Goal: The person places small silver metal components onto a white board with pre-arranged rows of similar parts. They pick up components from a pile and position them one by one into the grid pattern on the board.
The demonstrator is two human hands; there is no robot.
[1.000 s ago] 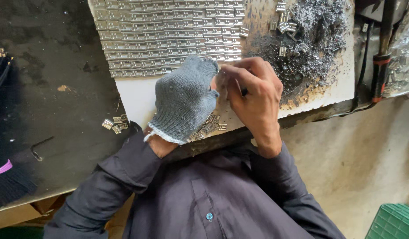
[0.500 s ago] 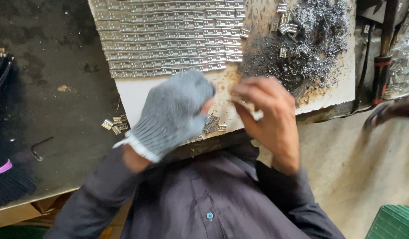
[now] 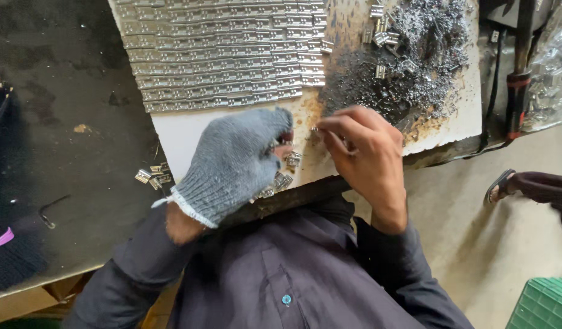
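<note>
1. A clear plastic bag is sitting at about two o'clock, at the right edge of the bench. It is crinkled, shining silvery-grey, and holding small bright metal pieces. Its top and right side are running out of view.
2. A green plastic crate with a grid-patterned top is standing on the floor at about five o'clock; only its corner is showing.
3. No labels, signs or screens are showing anywhere.
</note>
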